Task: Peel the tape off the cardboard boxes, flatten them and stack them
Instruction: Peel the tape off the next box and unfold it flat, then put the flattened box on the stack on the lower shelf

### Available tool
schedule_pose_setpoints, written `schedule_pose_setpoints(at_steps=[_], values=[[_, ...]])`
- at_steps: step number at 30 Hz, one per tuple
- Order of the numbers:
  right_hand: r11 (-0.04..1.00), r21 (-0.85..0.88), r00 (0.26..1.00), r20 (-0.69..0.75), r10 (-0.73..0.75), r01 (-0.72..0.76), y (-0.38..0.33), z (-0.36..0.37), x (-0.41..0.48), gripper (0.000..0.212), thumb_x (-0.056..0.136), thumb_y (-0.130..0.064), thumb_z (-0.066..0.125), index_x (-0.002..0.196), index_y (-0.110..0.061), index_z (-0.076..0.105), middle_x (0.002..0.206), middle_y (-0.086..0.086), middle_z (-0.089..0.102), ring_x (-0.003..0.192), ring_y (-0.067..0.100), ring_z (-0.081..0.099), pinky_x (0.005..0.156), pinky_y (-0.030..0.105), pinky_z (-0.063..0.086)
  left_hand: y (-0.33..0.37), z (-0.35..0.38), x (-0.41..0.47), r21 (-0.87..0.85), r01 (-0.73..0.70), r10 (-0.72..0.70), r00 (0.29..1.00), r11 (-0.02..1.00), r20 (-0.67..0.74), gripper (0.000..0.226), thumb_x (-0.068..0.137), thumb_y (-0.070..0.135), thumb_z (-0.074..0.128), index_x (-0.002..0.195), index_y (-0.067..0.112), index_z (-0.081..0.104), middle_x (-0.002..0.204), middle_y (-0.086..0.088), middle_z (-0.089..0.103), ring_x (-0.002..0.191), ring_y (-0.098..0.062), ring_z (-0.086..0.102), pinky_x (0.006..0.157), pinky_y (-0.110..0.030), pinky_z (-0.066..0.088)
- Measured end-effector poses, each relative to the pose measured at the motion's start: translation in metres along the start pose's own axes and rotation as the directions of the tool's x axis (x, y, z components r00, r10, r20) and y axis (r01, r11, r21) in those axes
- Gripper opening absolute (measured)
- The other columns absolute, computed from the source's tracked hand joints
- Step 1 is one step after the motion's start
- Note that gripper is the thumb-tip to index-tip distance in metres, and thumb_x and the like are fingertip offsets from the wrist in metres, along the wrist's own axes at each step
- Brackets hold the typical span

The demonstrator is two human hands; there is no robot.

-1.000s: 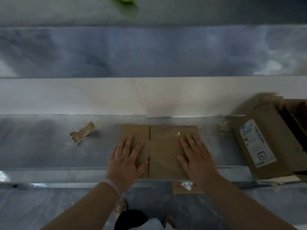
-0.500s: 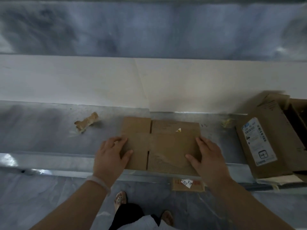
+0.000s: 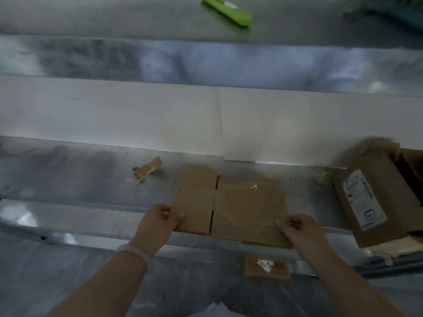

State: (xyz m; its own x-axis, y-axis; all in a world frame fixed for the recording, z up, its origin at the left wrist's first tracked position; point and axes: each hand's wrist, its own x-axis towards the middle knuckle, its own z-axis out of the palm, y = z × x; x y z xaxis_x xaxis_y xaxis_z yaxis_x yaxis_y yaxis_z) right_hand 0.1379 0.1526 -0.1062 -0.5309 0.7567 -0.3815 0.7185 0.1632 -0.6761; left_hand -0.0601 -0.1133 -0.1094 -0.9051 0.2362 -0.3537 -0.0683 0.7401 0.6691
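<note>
A flattened brown cardboard box (image 3: 231, 202) lies on the metal ledge (image 3: 80, 179) in front of me, its near edge raised a little. My left hand (image 3: 160, 221) pinches its near left corner, thumb on top. My right hand (image 3: 302, 232) grips the near right corner the same way. A crumpled wad of peeled brown tape (image 3: 147, 171) rests on the ledge to the left of the box. At the right edge a bigger cardboard box (image 3: 393, 195) with a white and blue label lies on its side over other cardboard.
A white wall strip (image 3: 160, 117) runs behind the ledge. A green tool (image 3: 229, 11) lies on the upper surface far back. A small cardboard piece with a white sticker (image 3: 266, 266) sits below the ledge. A small yellowish tape scrap (image 3: 322, 177) lies near the big box.
Both hands slid from pressing flat on top of the box out to its near corners and took hold of them. The box's near edge has lifted slightly.
</note>
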Motion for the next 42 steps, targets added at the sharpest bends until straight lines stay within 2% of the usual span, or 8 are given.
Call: schedule_pose_setpoints(at_steps=[4,12,21,25,28,32,38,42], values=[[0.995,0.033,0.995,-0.031,-0.092,0.093,-0.041,0.028,-0.028,0.03,0.086,-0.042,0.067,0.105,-0.02,0.058,0.093,-0.009,0.061,0.082,0.008,0.057,0.062,0.022,0.04,-0.026,-0.049,0.0,-0.027,0.005,-0.005,1.0,1.0,-0.02,0.044,0.079,0.05,0.068,0.109,0.019,0.059,0.091,-0.002,0.065,0.081,-0.024,0.064,0.077,-0.04,0.054],[0.963,0.11,0.969,-0.004,-0.248,0.247,-0.15,0.144,-0.103,0.019,0.085,-0.032,0.07,0.097,-0.021,0.06,0.087,-0.007,0.064,0.078,0.009,0.059,0.061,0.025,0.041,-0.119,-0.201,-0.008,-0.129,-0.031,-0.004,0.965,0.991,-0.262,0.036,0.077,0.042,0.074,0.101,0.025,0.054,0.079,0.002,0.062,0.071,-0.015,0.06,0.066,-0.037,0.051],[0.914,0.137,0.903,0.151,-0.401,0.383,-0.269,0.311,-0.183,0.02,0.083,-0.032,0.072,0.093,-0.016,0.064,0.088,0.003,0.068,0.081,0.018,0.062,0.063,0.03,0.042,-0.252,-0.367,-0.023,-0.253,-0.059,-0.064,0.89,0.966,-0.451,0.028,0.079,0.029,0.075,0.099,0.027,0.054,0.079,0.01,0.064,0.072,-0.001,0.061,0.056,-0.013,0.04],[0.899,0.121,0.868,0.233,-0.438,0.421,-0.316,0.369,-0.204,0.025,0.083,-0.032,0.072,0.093,-0.013,0.06,0.087,0.003,0.063,0.082,0.02,0.059,0.061,0.025,0.041,-0.299,-0.418,-0.019,-0.278,-0.01,-0.135,0.858,0.961,-0.496,0.037,0.077,0.036,0.074,0.105,0.029,0.052,0.089,0.013,0.065,0.084,-0.007,0.063,0.065,-0.02,0.044],[0.889,0.131,0.85,0.263,-0.457,0.438,-0.348,0.413,-0.207,0.029,0.08,-0.036,0.075,0.095,-0.017,0.059,0.09,0.001,0.064,0.085,0.02,0.062,0.075,0.038,0.05,-0.327,-0.453,0.0,-0.283,0.013,-0.163,0.842,0.959,-0.514,0.041,0.079,0.04,0.071,0.113,0.027,0.052,0.095,0.009,0.066,0.085,-0.008,0.063,0.07,-0.025,0.048],[0.874,0.143,0.833,0.266,-0.486,0.464,-0.397,0.47,-0.202,0.025,0.08,-0.033,0.076,0.09,-0.021,0.057,0.084,-0.006,0.062,0.082,0.017,0.061,0.066,0.031,0.044,-0.352,-0.499,0.043,-0.259,0.032,-0.173,0.823,0.965,-0.542,0.043,0.082,0.04,0.068,0.118,0.025,0.05,0.098,0.006,0.063,0.086,-0.012,0.061,0.069,-0.027,0.046],[0.898,0.186,0.821,0.363,-0.44,0.399,-0.467,0.561,-0.176,0.025,0.079,-0.035,0.077,0.082,-0.025,0.054,0.085,-0.003,0.064,0.082,0.018,0.062,0.079,0.038,0.051,-0.378,-0.568,0.118,-0.167,0.131,-0.203,0.807,0.977,-0.555,0.037,0.086,0.037,0.065,0.116,0.022,0.05,0.093,0.003,0.058,0.077,-0.012,0.056,0.063,-0.026,0.041],[0.929,0.201,0.842,0.396,-0.367,0.31,-0.498,0.616,-0.154,0.048,0.06,-0.063,0.079,0.087,-0.03,0.056,0.092,0.002,0.068,0.085,0.023,0.067,0.079,0.048,0.056,-0.392,-0.614,0.165,-0.079,0.17,-0.185,0.809,0.982,-0.559,0.043,0.084,0.042,0.065,0.12,0.021,0.052,0.1,0.002,0.062,0.079,-0.012,0.057,0.07,-0.026,0.046]])
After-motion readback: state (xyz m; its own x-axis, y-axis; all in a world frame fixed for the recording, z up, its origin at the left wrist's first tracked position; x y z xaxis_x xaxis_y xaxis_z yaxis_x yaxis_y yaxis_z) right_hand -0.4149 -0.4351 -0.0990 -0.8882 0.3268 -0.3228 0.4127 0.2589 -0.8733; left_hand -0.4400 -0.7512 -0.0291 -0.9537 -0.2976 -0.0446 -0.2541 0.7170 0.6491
